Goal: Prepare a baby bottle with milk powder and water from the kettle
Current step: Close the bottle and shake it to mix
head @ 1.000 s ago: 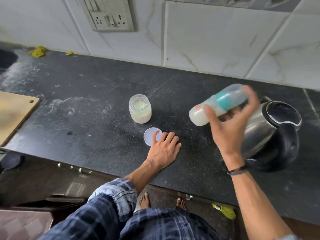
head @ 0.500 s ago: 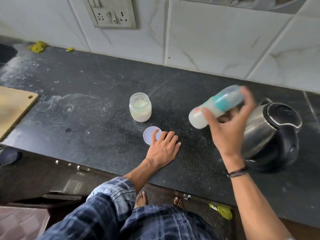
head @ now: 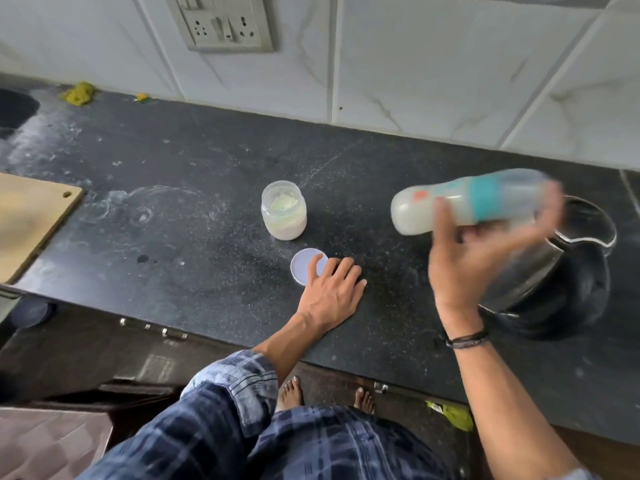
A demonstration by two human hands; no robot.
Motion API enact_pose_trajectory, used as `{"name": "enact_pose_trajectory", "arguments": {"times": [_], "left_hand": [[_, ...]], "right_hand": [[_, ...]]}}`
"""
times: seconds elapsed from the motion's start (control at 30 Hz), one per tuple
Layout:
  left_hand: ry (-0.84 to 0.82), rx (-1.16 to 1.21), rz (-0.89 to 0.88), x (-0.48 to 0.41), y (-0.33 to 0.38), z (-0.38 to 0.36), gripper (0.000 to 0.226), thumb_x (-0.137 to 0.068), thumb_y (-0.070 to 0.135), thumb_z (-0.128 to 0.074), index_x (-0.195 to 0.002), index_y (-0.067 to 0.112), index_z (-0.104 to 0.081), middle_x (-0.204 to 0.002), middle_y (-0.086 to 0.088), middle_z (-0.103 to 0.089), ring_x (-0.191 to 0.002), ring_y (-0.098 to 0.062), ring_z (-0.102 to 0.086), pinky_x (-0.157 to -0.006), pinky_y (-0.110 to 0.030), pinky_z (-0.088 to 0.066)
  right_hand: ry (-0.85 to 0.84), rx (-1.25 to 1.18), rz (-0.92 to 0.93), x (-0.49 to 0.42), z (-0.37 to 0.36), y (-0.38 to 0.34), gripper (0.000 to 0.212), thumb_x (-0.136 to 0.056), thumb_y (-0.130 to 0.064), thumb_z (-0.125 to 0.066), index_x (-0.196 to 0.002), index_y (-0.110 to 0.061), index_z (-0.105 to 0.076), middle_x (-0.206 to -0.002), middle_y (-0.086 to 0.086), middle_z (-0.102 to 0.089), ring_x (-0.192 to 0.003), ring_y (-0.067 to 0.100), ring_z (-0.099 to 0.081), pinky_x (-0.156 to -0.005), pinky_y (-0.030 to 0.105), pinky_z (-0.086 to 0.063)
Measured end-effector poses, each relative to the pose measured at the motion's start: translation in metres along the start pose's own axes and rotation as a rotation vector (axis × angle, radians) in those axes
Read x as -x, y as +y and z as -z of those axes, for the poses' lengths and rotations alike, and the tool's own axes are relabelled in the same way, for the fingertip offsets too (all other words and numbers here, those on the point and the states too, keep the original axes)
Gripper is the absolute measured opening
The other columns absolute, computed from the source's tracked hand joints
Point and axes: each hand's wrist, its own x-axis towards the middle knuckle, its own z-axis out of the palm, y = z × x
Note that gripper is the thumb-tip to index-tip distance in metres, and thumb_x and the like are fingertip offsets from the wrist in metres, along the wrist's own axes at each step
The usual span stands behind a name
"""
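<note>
My right hand [head: 474, 258] grips a baby bottle [head: 460, 202] with a teal ring, held nearly on its side above the counter and blurred by motion; milky white liquid fills it. Behind that hand stands a steel kettle [head: 568, 271] with a black handle. An open plastic jar of milk powder [head: 284, 211] stands at the middle of the black counter [head: 173, 237]. Its pale round lid [head: 304, 270] lies flat in front of the jar. My left hand [head: 332, 292] rests flat on the counter, with fingertips touching the lid's right edge.
A wooden cutting board [head: 31, 220] lies at the left edge of the counter. A wall socket panel [head: 221, 22] sits on the tiled wall behind. Yellow scraps [head: 79, 93] lie at the back left. White powder dusts the counter.
The bottle in my right hand has tipped flatter and swung slightly, blurring with motion. My left hand stays resting by the lid.
</note>
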Motion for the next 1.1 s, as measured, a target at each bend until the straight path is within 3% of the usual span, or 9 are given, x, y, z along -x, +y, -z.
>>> {"name": "enact_pose_trajectory", "arguments": {"times": [0.1, 0.23, 0.37, 0.5, 0.63, 0.77, 0.9, 1.03, 1.1], "left_hand": [[-0.003, 0.007, -0.007, 0.0, -0.002, -0.002, 0.031, -0.107, 0.044, -0.041, -0.112, 0.022, -0.061, -0.122, 0.002, -0.058, -0.104, -0.025, -0.054, -0.106, -0.058, -0.029], [-0.003, 0.011, -0.006, -0.001, -0.002, -0.003, 0.03, -0.107, 0.044, -0.042, -0.113, 0.022, -0.06, -0.122, 0.002, -0.057, -0.105, -0.024, -0.053, -0.107, -0.058, -0.028], [-0.013, 0.015, -0.003, -0.001, -0.002, -0.002, 0.031, -0.107, 0.045, -0.041, -0.113, 0.022, -0.061, -0.123, 0.002, -0.057, -0.106, -0.024, -0.053, -0.108, -0.059, -0.029], [-0.004, 0.001, 0.0, 0.0, -0.001, 0.001, 0.032, -0.108, 0.043, -0.041, -0.112, 0.02, -0.063, -0.123, 0.001, -0.059, -0.105, -0.025, -0.054, -0.107, -0.058, -0.029], [-0.009, 0.009, -0.012, -0.001, 0.0, 0.003, 0.031, -0.107, 0.043, -0.042, -0.112, 0.02, -0.063, -0.124, 0.0, -0.059, -0.105, -0.026, -0.054, -0.106, -0.058, -0.03], [0.007, 0.002, -0.001, 0.0, 0.001, 0.003, 0.032, -0.108, 0.042, -0.042, -0.111, 0.019, -0.063, -0.122, 0.0, -0.06, -0.104, -0.026, -0.055, -0.106, -0.058, -0.03], [0.003, 0.012, -0.007, -0.001, 0.001, 0.004, 0.032, -0.107, 0.043, -0.042, -0.111, 0.019, -0.063, -0.122, 0.0, -0.06, -0.104, -0.026, -0.055, -0.107, -0.058, -0.031], [0.014, 0.009, 0.014, 0.0, 0.002, 0.004, 0.032, -0.107, 0.041, -0.041, -0.109, 0.018, -0.064, -0.119, 0.0, -0.061, -0.102, -0.027, -0.056, -0.106, -0.059, -0.032], [0.016, 0.023, 0.004, 0.0, 0.002, 0.005, 0.032, -0.107, 0.041, -0.041, -0.109, 0.018, -0.064, -0.12, -0.001, -0.061, -0.102, -0.027, -0.056, -0.105, -0.059, -0.033]], "right_hand": [[-0.141, 0.021, -0.142, 0.006, 0.002, -0.001, 0.093, -0.084, -0.005, -0.085, -0.151, -0.009, -0.021, -0.15, 0.012, -0.038, -0.127, 0.028, -0.06, -0.097, 0.052, -0.058], [-0.017, -0.023, 0.032, -0.003, 0.006, 0.002, 0.095, -0.089, -0.004, -0.082, -0.153, -0.005, -0.012, -0.155, 0.011, -0.03, -0.131, 0.022, -0.059, -0.097, 0.037, -0.058], [-0.27, 0.107, -0.149, 0.001, 0.012, 0.009, 0.091, -0.084, -0.006, -0.085, -0.152, -0.013, -0.024, -0.145, 0.003, -0.043, -0.121, 0.022, -0.062, -0.094, 0.048, -0.059], [-0.058, -0.002, 0.046, -0.006, 0.011, 0.004, 0.094, -0.09, -0.009, -0.082, -0.154, -0.012, -0.014, -0.158, 0.015, -0.027, -0.133, 0.039, -0.057, -0.098, 0.05, -0.058], [-0.23, 0.067, -0.099, 0.004, 0.008, 0.003, 0.092, -0.084, -0.012, -0.087, -0.151, -0.011, -0.023, -0.148, 0.003, -0.04, -0.126, 0.022, -0.06, -0.097, 0.052, -0.058], [-0.014, -0.009, 0.153, -0.007, 0.007, -0.002, 0.094, -0.09, -0.006, -0.081, -0.154, -0.005, -0.012, -0.157, 0.018, -0.026, -0.14, 0.032, -0.051, -0.101, 0.044, -0.057], [-0.216, 0.039, -0.126, 0.002, 0.006, 0.005, 0.09, -0.084, -0.003, -0.084, -0.151, -0.013, -0.024, -0.148, 0.004, -0.044, -0.127, 0.021, -0.062, -0.096, 0.053, -0.058], [-0.029, -0.062, 0.065, -0.008, 0.008, 0.001, 0.091, -0.09, -0.006, -0.081, -0.152, -0.013, -0.015, -0.156, -0.007, -0.04, -0.13, 0.027, -0.062, -0.096, 0.041, -0.06], [-0.085, -0.014, -0.006, -0.005, 0.005, 0.004, 0.095, -0.089, -0.01, -0.083, -0.154, -0.01, -0.015, -0.152, -0.007, -0.04, -0.129, 0.023, -0.062, -0.096, 0.045, -0.06]]}}
